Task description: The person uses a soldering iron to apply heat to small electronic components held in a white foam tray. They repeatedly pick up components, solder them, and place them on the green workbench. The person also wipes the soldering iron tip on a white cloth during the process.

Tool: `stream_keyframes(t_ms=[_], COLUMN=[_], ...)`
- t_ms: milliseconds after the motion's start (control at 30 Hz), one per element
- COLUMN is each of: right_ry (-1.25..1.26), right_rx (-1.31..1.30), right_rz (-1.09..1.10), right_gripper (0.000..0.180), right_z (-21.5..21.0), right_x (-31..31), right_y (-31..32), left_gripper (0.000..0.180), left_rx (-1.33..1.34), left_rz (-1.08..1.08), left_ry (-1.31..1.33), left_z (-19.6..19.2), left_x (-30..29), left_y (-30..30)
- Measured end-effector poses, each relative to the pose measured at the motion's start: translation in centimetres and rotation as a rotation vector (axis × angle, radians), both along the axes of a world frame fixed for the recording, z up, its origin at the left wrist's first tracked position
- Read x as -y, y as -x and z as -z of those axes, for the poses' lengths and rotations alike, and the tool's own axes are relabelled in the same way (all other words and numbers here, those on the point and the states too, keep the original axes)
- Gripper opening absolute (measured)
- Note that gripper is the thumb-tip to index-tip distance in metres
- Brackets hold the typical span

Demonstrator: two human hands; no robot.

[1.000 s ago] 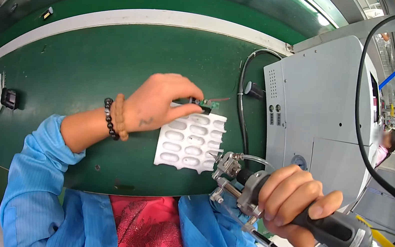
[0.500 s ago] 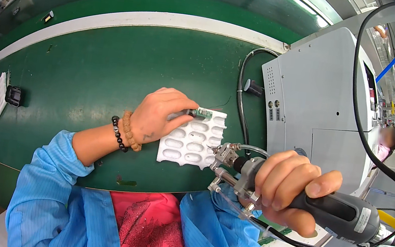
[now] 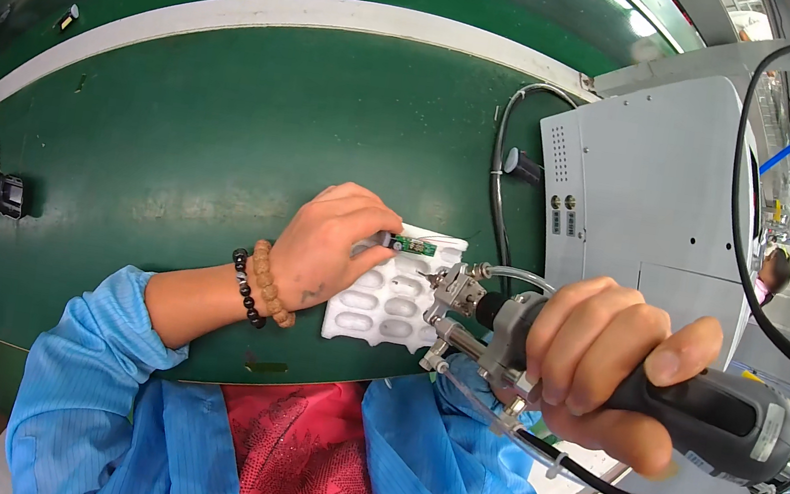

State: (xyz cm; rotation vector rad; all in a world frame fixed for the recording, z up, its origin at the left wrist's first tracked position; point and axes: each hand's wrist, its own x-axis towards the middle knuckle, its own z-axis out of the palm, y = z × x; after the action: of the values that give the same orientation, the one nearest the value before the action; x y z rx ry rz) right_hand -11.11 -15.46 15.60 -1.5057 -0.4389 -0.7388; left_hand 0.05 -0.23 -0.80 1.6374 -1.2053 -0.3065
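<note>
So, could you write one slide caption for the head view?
Left hand holding a green circuit board over a white tray, right hand gripping a dark handheld tool.

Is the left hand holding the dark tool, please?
No, the right hand grips the dark tool, while the left hand holds a green circuit board.

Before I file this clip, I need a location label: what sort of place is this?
Probably an electronics assembly workshop: a green circuit board, a cabled handheld tool and a gray machine cabinet suggest it.

Pretty bright, blown out at lights (image 3: 641,24) up top. Sharp midframe, bends bench edge (image 3: 347,16), goes black at corners.
</note>
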Motion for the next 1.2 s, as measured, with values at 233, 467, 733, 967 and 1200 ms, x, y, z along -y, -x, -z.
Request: stream_keyframes(t_ms=[233,467,733,967,1200], right_ry=[-0.152,-0.102,-0.084,-0.093,-0.114], right_rx=[0.084,0.062,0.068,0.071,0.069], right_rz=[-0.020,-0.008,0.008,0.012,0.018], right_gripper=[0.048,0.049,0.050,0.050,0.049], right_z=[1.0,0.5,0.3,0.5,0.5], right_x=[-0.6,-0.6,-0.7,-0.9,-1.1], right_y=[0.1,0.2,0.4,0.5,0.5], left_gripper=[0.034,0.029,0.025,0.024,0.023], left_rx=[0.193,0.262,0.167,0.125,0.118], left_rz=[0.005,0.010,0.015,-0.009,-0.017], left_ry=[0.210,0.277,0.279,0.298,0.273], left_z=[-1.8,-1.8,-1.5,-1.1,-1.2], left_x=[-0.5,-0.2,0.1,0.1,-0.1], left_y=[0.1,0.2,0.6,1.0,1.1])
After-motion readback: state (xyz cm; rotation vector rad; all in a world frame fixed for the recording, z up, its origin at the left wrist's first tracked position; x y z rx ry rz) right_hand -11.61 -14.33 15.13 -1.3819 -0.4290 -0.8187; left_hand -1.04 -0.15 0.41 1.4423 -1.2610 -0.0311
